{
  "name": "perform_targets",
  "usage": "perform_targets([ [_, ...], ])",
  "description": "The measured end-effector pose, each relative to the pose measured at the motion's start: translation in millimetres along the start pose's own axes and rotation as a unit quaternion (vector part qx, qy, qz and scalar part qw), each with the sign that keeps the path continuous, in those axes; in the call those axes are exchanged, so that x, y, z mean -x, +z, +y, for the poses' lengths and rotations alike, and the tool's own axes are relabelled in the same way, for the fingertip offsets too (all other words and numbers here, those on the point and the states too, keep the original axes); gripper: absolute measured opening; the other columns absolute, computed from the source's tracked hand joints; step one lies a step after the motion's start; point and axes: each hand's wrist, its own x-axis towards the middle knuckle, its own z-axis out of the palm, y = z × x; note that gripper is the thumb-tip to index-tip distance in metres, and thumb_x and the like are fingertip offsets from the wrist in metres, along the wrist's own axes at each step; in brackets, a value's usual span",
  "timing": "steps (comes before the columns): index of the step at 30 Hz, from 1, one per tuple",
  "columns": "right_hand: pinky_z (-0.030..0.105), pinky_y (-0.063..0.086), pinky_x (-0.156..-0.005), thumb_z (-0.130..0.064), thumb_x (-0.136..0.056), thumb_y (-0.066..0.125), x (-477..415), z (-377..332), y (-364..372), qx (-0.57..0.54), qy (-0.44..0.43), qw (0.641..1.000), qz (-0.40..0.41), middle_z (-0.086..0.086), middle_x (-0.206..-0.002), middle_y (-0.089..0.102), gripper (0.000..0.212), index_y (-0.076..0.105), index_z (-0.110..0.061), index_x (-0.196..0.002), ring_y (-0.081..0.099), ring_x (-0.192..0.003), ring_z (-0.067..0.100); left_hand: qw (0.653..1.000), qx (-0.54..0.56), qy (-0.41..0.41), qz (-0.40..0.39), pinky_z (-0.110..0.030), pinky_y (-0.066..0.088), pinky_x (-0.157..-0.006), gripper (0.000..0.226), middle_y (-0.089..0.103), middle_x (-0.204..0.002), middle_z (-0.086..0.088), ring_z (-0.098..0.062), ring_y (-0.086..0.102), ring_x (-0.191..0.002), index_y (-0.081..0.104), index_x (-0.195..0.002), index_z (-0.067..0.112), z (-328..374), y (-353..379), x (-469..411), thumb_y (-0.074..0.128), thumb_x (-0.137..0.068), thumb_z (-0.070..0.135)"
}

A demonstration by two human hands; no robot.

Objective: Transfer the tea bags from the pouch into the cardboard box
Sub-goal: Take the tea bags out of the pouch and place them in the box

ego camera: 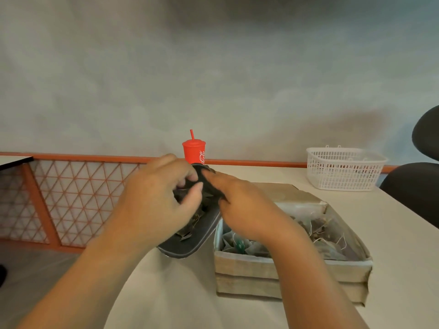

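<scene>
A dark grey pouch [190,243] lies open on the table just left of the cardboard box [268,269]. My left hand [154,200] is over the pouch's mouth, its fingers curled round the far rim. My right hand [240,205] reaches in from the box side and pinches the pouch's dark edge near the top. Several tea bags [192,222] show inside the pouch under my hands. The box holds several tea bags [325,231] with white strings; my right wrist covers part of its left side.
A red cup with a straw [194,151] stands behind the pouch at the table's back edge. A white plastic basket [344,168] sits at the back right. A black chair [418,184] is at the right edge. An orange lattice panel [71,200] runs along the left.
</scene>
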Motion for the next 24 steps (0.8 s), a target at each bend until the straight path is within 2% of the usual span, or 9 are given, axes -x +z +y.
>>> perform_targets([
  [3,0.03,0.032,-0.106,-0.004,-0.092,0.039,0.1,-3.0,2.4,-0.01,-0.002,1.0,-0.012,-0.008,-0.151,0.029,0.064,0.019,-0.034,-0.146,0.034,-0.133,0.018,0.981,-0.011,-0.037,-0.188,-0.01,0.032,-0.05,0.011,0.056,-0.066,0.012,-0.004,0.051,-0.059,0.06,-0.08,0.028,4.8,1.1,0.0,0.05,-0.084,0.027],
  [6,0.03,0.028,-0.11,-0.003,-0.092,0.039,0.2,-8.3,4.2,-0.004,-0.009,1.0,-0.025,-0.009,-0.153,0.024,0.064,0.018,-0.032,-0.146,0.028,-0.137,0.017,0.913,-0.108,-0.095,-0.381,-0.016,0.044,-0.066,0.022,0.062,-0.089,0.007,-0.006,0.056,-0.076,0.059,-0.108,0.027,-10.1,22.8,-6.7,0.046,-0.091,0.022],
  [9,0.03,0.026,-0.112,-0.004,-0.092,0.039,0.6,-14.9,7.6,-0.003,-0.019,0.999,-0.031,-0.009,-0.153,0.022,0.064,0.019,-0.031,-0.146,0.025,-0.138,0.016,0.856,-0.184,-0.116,-0.47,-0.028,0.043,-0.086,0.031,0.06,-0.114,-0.004,-0.018,0.057,-0.099,0.051,-0.124,0.018,-19.6,44.6,-19.7,0.04,-0.095,0.017],
  [12,0.03,0.026,-0.112,-0.003,-0.093,0.039,1.5,-17.5,8.6,0.002,-0.021,0.999,-0.039,-0.01,-0.154,0.021,0.064,0.018,-0.031,-0.146,0.024,-0.139,0.016,0.79,-0.237,-0.122,-0.552,-0.03,0.036,-0.099,0.042,0.041,-0.141,-0.008,-0.024,0.044,-0.126,0.035,-0.14,0.012,-23.6,59.3,-28.4,0.037,-0.099,0.021],
  [17,0.028,0.023,-0.111,-0.003,-0.094,0.037,1.9,-16.3,8.6,-0.004,-0.021,0.999,-0.042,-0.011,-0.154,0.02,0.063,0.018,-0.032,-0.146,0.022,-0.14,0.014,0.756,-0.242,-0.121,-0.597,-0.023,0.048,-0.072,0.04,0.052,-0.132,-0.011,-0.025,0.055,-0.117,0.045,-0.132,0.005,-45.2,78.6,-21.6,0.048,-0.094,0.017],
  [18,0.028,0.023,-0.111,-0.003,-0.094,0.037,1.6,-15.9,8.8,-0.003,-0.022,0.999,-0.045,-0.011,-0.154,0.02,0.063,0.018,-0.032,-0.146,0.022,-0.14,0.014,0.759,-0.253,-0.111,-0.589,-0.025,0.048,-0.081,0.042,0.049,-0.135,-0.013,-0.026,0.05,-0.122,0.041,-0.135,0.005,-47.7,83.1,-18.1,0.046,-0.095,0.017],
  [20,0.027,0.023,-0.111,-0.003,-0.093,0.037,0.9,-15.0,9.2,-0.002,-0.025,0.999,-0.048,-0.01,-0.154,0.02,0.063,0.019,-0.031,-0.146,0.022,-0.139,0.014,0.778,-0.288,-0.099,-0.549,-0.035,0.028,-0.108,0.048,0.032,-0.147,-0.012,-0.028,0.032,-0.135,0.024,-0.144,0.01,-49.0,92.0,-8.8,0.036,-0.099,0.02],
  [22,0.027,0.023,-0.111,-0.002,-0.093,0.038,0.5,-13.6,9.1,-0.004,-0.024,0.999,-0.048,-0.01,-0.154,0.021,0.063,0.019,-0.031,-0.146,0.022,-0.14,0.014,0.802,-0.28,-0.112,-0.516,-0.037,0.018,-0.113,0.048,0.029,-0.149,-0.01,-0.025,0.027,-0.137,0.021,-0.146,0.014,-53.7,97.4,-4.4,0.031,-0.1,0.023],
  [24,0.028,0.023,-0.112,-0.003,-0.094,0.038,0.0,-11.4,8.6,-0.009,-0.022,0.999,-0.046,-0.01,-0.153,0.021,0.063,0.019,-0.031,-0.146,0.023,-0.139,0.015,0.812,-0.257,-0.129,-0.507,-0.034,0.028,-0.108,0.043,0.039,-0.143,-0.009,-0.023,0.038,-0.131,0.033,-0.141,0.014,-60.9,98.5,-5.0,0.034,-0.099,0.024],
])
